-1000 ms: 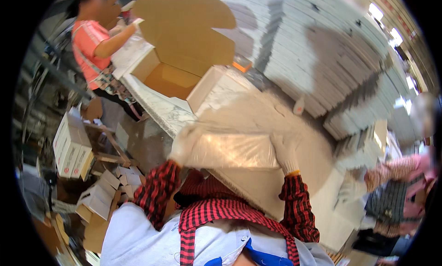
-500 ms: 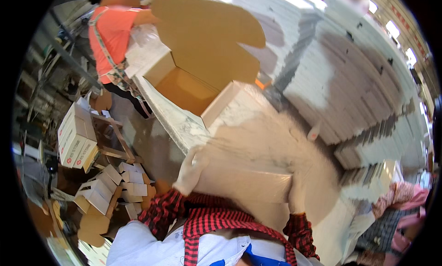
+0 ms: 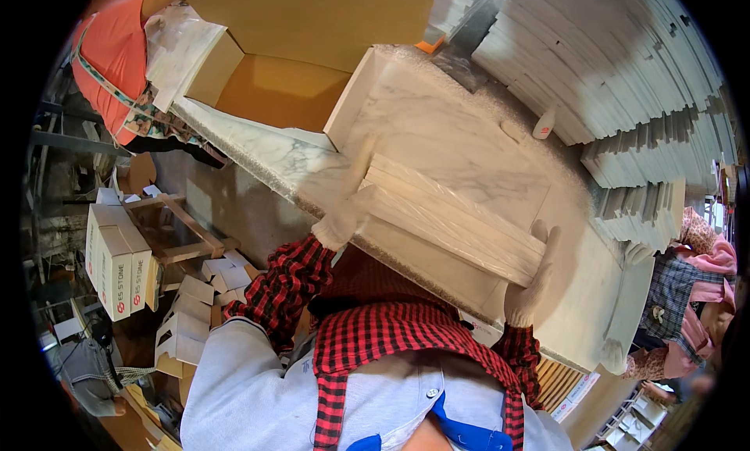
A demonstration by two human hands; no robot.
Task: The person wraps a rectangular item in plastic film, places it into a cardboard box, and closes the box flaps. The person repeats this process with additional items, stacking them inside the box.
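Note:
A clear-wrapped bundle of long, pale strips (image 3: 453,221) lies slantwise between my gloved hands, just over or on the marble-patterned table; I cannot tell which. My left hand (image 3: 344,214) grips its left end, the fingers blurred. At the opposite end is my right hand (image 3: 530,285), its palm against the bundle and its fingers pointing up and away from me. Beyond my left hand stands an open cardboard box (image 3: 285,92), brown inside, with its lid raised. Its visible floor is bare cardboard.
Stacks of pale slabs (image 3: 586,53) line the table's far right side, with a small white bottle (image 3: 544,123) beside them. A co-worker in an orange shirt (image 3: 109,60) stands at the far left, another person (image 3: 680,295) at the right. Cartons (image 3: 117,256) sit lower left.
The bundle has moved away from my body and tipped, so its strip edges now show. Both hands moved with it. My view has shifted, putting the open box higher in the picture.

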